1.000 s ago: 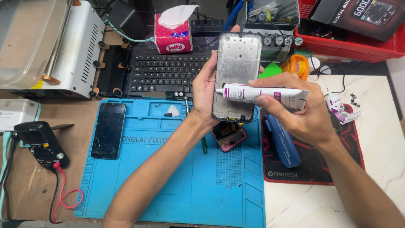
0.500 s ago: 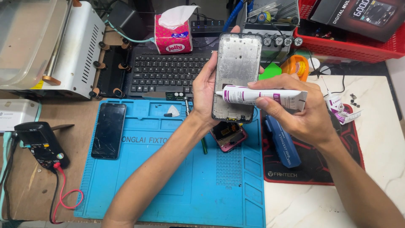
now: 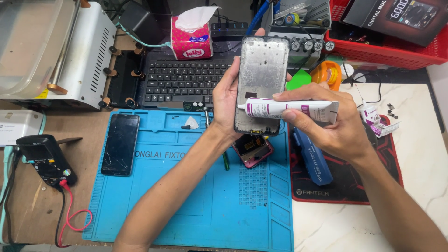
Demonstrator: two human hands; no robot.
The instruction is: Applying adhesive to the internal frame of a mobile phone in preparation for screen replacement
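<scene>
A blue silicone repair mat (image 3: 196, 210) covers the brown table (image 3: 28, 210) (marble to the right). The small dark phone part (image 3: 252, 149) beneath is half hidden. Left hand (image 3: 227, 100) fingers grip the upright grey metal phone frame (image 3: 261, 79); right hand (image 3: 326, 126) fingers pinch the white glue tube (image 3: 284, 109), nozzle touching the frame's left edge

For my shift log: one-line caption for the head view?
Left hand holds a phone frame upright while right hand presses a glue tube against its left edge.
</scene>
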